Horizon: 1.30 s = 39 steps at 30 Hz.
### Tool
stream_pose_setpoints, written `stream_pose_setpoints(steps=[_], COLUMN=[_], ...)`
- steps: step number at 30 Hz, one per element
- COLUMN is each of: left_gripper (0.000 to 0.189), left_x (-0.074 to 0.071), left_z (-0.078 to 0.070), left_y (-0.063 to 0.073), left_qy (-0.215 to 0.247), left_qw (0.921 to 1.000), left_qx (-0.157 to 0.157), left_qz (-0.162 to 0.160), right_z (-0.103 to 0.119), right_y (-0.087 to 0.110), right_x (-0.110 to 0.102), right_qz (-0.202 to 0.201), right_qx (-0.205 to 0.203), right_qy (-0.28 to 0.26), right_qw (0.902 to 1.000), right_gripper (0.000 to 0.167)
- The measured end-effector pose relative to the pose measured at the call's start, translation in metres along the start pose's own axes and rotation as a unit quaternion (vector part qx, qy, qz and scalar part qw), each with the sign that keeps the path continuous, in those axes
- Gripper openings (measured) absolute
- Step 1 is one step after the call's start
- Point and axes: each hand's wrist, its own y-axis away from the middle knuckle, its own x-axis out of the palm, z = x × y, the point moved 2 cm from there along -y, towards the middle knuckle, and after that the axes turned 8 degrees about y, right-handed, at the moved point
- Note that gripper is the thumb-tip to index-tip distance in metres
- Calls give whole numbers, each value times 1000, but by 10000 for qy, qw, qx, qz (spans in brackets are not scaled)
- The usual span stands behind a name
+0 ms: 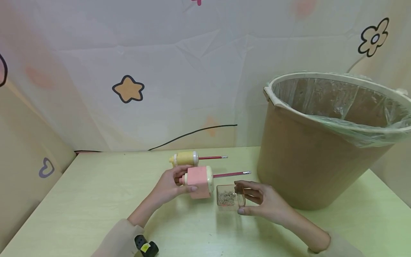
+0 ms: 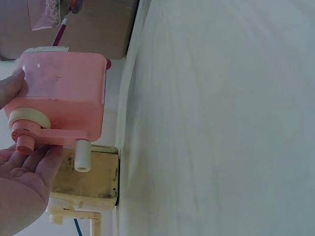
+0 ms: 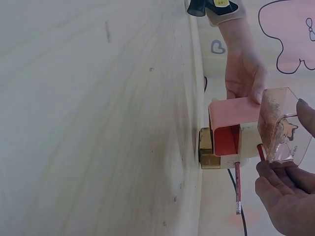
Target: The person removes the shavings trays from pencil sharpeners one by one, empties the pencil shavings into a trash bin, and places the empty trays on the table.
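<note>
inspection of the pair of hands: your left hand (image 1: 173,184) is clamped on the pink sharpener (image 1: 197,182), thumb on one side and fingers on the other, at the crank end. your right hand (image 1: 264,200) pinches the clear box (image 1: 236,200) between thumb and fingers. both items are at the lower centre of the frame in the head view, the box just right of the sharpener and apart from it.

findings: the box carries grey shavings (image 1: 226,197). the right wrist view shows a bare red cavity (image 3: 226,141) in the sharpener, so the box is judged to be its drawer, drawn out. a pencil (image 1: 231,174) projects from the sharpener toward the right. the yellow sharpener (image 1: 185,158) rests on the worktop (image 1: 96,200), behind the pink one. the lined bin (image 1: 295,160) occupies the right of the frame.

assessment: the step in hand appears to be separating the drawer, with emptying not yet done. the next move would call for you to keep the box level, raise it above the bin rim and tip it well inside the liner (image 1: 356,132), holding the sharpener steady meanwhile. spillage is the likely fault.
</note>
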Motion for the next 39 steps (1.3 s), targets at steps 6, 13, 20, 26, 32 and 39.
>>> stream_pose_setpoints(steps=[6,13,20,26,32,39], left_gripper=[59,60,60,60,60,59], left_x=[1,4,7,9,11,12], left_z=[2,5,5,5,7,9], left_y=[-2,-6,-7,-8,-10,-11], left_qy=[-108,-72,-249,-211,-145,-91], left_qw=[9999,9999,9996,9997,9997,9996], left_qx=[-48,-69,-61,-85,-127,-254], left_qz=[63,100,73,122,150,126], right_z=[1,3,3,4,5,7], right_y=[1,2,1,1,3,5], right_x=[-1,0,2,2,1,0], right_qz=[37,87,79,74,65,58], right_qx=[35,-162,-5,29,-22,-43], right_qy=[-8,-49,-30,13,-6,13], right_qw=[10000,9998,10000,10000,10000,10000], right_gripper=[72,71,70,71,69,69])
